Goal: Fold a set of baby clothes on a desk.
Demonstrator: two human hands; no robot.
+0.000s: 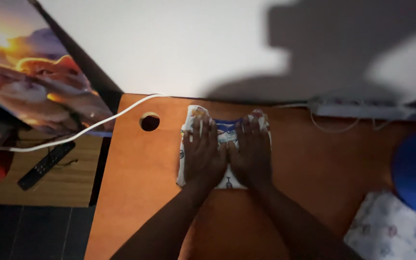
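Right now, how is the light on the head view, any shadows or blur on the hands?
Head view: dim and soft; left hand and right hand lie dark and flat on the folded cloth; a big shadow covers the wall; edges bend and blur.

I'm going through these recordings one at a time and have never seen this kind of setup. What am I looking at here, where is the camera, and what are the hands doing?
There is one picture, taken by a camera worn on a person's head and looking down, so the two arms entering from the bottom are that person's own. No machine is involved. The left hand and right hand lie flat, side by side, pressing on a small folded white printed cloth; neither has a closed grip on it. The cloth rests on an orange-brown desk with a round cable hole. A white cable runs off to the left, where a black remote control lies on a lower wooden surface. A power strip sits along the wall, and more patterned fabric shows at lower right.
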